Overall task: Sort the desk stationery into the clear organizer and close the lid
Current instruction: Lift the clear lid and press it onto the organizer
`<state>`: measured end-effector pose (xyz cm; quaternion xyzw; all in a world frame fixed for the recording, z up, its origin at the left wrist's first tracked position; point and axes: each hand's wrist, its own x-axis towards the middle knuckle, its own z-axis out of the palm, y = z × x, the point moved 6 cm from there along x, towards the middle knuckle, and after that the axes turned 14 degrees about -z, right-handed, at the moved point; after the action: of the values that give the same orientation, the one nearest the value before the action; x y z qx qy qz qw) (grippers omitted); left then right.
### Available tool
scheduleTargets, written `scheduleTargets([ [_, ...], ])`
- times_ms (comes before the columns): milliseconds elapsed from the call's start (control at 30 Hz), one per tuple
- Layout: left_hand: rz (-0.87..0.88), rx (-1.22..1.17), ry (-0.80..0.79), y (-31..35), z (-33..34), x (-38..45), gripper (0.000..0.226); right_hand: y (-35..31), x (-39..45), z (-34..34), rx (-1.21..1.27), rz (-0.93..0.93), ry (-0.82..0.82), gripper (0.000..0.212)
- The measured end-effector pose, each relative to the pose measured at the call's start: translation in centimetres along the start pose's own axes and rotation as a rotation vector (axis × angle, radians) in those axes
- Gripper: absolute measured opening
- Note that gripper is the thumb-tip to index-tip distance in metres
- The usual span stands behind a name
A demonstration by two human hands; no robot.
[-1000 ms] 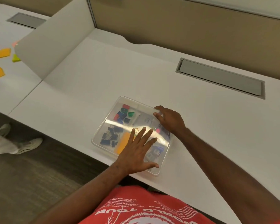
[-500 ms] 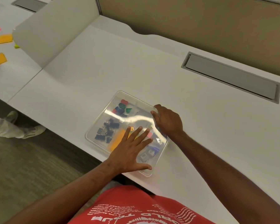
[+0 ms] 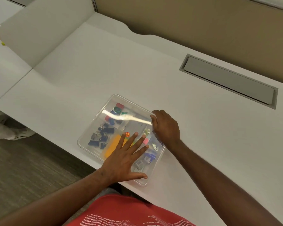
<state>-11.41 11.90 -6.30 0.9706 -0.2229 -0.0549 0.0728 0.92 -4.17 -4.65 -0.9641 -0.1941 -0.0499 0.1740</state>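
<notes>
White counter (image 3: 82, 75) is seen bare apart from the clear organizer (image 3: 95, 128) at its near edge, at 6 o'clock in view. The lid (image 3: 132, 115) is lying over it, apparently being pressed shut: the left hand (image 3: 122, 159) is spread flat on top, fingers released, while the right hand (image 3: 166, 126) is curled over the 3 o'clock rim. Inside, blue binder clips (image 3: 99, 136) are held at 9 o'clock, coloured pieces (image 3: 117, 110) at 12 o'clock, an orange pad (image 3: 112, 146) in the middle

Dark-blue binder clips (image 3: 100, 136), orange pad (image 3: 113, 147), white desk (image 3: 88, 70), red shirt (image 3: 129, 212).
</notes>
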Motion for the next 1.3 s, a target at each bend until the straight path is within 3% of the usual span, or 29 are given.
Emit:
scheduleTargets([
  [167, -0.016, -0.012, -0.018, 0.0, -0.1, 0.1, 0.104, -0.1, -0.2, -0.8, 0.095, -0.005, 0.122, 0.037],
  [467, -0.032, -0.007, -0.044, 0.1, -0.4, 0.0, 0.103, -0.5, -0.1, -0.8, 0.005, -0.078, 0.033, 0.041],
  [600, -0.038, -0.057, -0.010, 0.0, -0.8, 0.0, 0.099, -2.5, -2.0, -0.6, 0.119, -0.032, 0.092, 0.041],
  [767, -0.167, -0.497, 0.041, -1.4, -1.6, 0.2, 0.064, -6.1, -4.8, -0.3, 0.296, 0.021, 0.219, 0.042],
  [967, -0.320, -0.886, 0.023, -1.9, -2.5, 0.1, 0.039, -7.3, -5.6, 0.1, 0.244, 0.050, 0.205, 0.045],
  [1167, -0.430, -1.300, 0.109, -3.2, -3.9, -0.3, 0.044, -7.2, -4.9, 2.2, -0.013, 0.019, -0.015, 0.071],
  [1300, -0.516, -1.513, 0.274, -4.9, -4.7, -0.4, 0.042, -7.6, -4.9, 3.0, -0.115, -0.006, -0.090, 0.076],
])
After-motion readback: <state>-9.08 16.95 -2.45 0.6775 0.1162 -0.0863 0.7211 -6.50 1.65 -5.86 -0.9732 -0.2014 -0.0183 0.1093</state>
